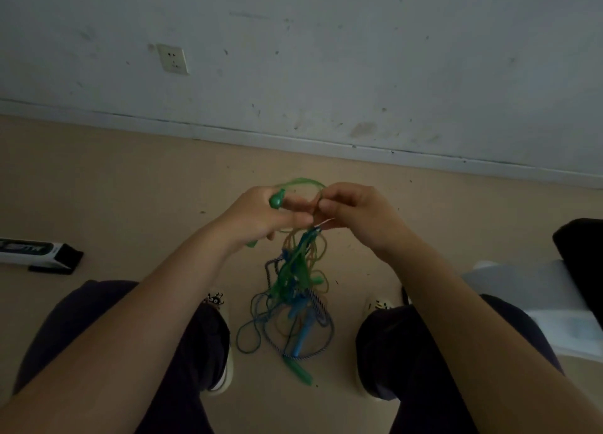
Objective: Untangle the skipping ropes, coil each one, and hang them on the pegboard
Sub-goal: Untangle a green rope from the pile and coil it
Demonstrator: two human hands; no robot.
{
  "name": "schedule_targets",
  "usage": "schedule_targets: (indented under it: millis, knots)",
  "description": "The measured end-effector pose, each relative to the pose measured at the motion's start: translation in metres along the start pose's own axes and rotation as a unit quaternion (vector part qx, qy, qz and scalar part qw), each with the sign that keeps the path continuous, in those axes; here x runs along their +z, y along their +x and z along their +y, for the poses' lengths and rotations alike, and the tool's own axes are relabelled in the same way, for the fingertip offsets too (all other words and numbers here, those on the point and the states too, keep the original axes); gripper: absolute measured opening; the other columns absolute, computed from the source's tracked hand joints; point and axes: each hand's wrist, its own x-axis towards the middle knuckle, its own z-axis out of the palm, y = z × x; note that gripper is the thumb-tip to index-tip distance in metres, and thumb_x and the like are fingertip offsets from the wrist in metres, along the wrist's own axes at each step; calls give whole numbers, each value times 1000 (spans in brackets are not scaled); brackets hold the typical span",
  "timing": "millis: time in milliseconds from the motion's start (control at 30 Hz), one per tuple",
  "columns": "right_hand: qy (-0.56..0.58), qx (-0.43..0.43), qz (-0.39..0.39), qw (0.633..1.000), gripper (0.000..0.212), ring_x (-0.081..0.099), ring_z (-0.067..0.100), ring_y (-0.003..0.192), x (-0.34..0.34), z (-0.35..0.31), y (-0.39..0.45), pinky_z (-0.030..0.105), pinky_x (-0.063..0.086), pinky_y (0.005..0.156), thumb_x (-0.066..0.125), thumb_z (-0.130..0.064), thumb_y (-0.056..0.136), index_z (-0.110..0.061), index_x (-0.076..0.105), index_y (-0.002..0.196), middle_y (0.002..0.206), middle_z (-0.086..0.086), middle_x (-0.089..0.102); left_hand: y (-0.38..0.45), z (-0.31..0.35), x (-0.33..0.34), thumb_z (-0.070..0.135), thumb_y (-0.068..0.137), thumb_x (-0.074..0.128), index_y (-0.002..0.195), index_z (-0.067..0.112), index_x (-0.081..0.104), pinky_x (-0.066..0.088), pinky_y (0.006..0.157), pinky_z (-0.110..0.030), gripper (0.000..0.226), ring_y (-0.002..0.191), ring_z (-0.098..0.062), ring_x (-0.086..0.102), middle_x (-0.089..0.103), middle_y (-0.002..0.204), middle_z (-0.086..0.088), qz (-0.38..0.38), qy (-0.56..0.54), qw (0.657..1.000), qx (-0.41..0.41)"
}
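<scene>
A tangle of skipping ropes [295, 280] hangs between my knees down to the floor: green, blue, orange and a striped cord knotted together. My left hand [261, 216] grips a green handle [276, 200], whose green rope [300, 182] arches over to my right hand [352, 216]. That hand pinches the top of the bundle with curled fingers. A blue handle [301, 335] and a second green handle [298, 371] dangle at the bottom of the tangle. No pegboard is in view.
A white wall with a socket [173, 58] stands ahead above the beige floor. A white and black box [39, 254] lies on the floor at left. A white surface [528, 296] with a dark object sits at right. My shoes flank the ropes.
</scene>
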Motion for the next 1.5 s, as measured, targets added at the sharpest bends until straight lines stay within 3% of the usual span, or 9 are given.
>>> schedule_targets:
  millis: [167,433,633,733,900,1133,1233,1333,1500]
  knots:
    - [67,-1,45,997,11,70,20,74,-4,-8,0,33,60,72,56,1,95,-3,65,90,83,11,70,0,-1,2,34,85,76,90,21,77,42,49,-21,14,48,-1,51,71,69,9,-21,46,999,-3]
    - [96,33,169,980,8,66,20,65,-17,-6,3,34,57,66,60,-7,95,-5,64,89,74,9,66,-1,3,-9,37,88,72,104,18,75,38,50,-19,25,48,-3,46,59,52,18,16,-46,999,-7]
    - [51,31,99,993,13,68,22,66,-3,-6,-2,34,58,63,65,-10,93,-4,60,103,81,12,68,-2,3,-1,18,86,75,94,15,70,41,49,-18,10,48,-1,48,60,52,14,0,-101,995,-19]
    - [-10,19,63,998,24,68,18,74,-1,-4,-2,33,58,66,76,-18,85,-9,60,101,88,9,68,-3,3,-2,15,93,66,92,13,68,36,49,-21,3,40,-5,36,45,42,10,-10,-142,990,-2]
    - [-171,-28,20,985,19,61,2,83,7,0,-2,7,45,69,80,-25,81,-21,68,95,97,0,68,-5,4,-4,21,89,65,96,9,66,39,51,-23,13,40,-9,33,36,43,5,-49,-170,983,38]
    - [-110,-17,65,992,14,63,14,56,-9,-7,-1,32,55,58,73,-24,88,-11,71,85,67,4,70,-1,1,-10,11,98,59,97,14,69,39,48,-25,10,51,-12,46,66,66,9,58,-48,996,53]
    - [-121,-51,53,990,6,69,12,75,-11,-2,-1,31,59,72,67,-18,92,-20,71,96,87,1,73,-3,1,-14,8,95,63,98,14,69,37,47,-20,9,50,-7,45,62,66,8,16,-76,996,42]
    - [-97,-69,-23,993,21,67,9,100,-8,-2,-2,29,55,89,69,-15,91,-29,69,106,107,-4,72,-7,3,-12,13,88,73,93,13,71,33,46,-18,5,47,-4,42,58,66,5,-48,-109,992,41]
    - [-67,-48,-92,992,25,67,15,104,0,-2,-5,27,54,91,67,-12,91,-12,68,115,110,5,72,-6,3,-8,31,70,81,79,15,68,33,47,-20,22,45,-4,42,52,62,4,-30,-130,990,39]
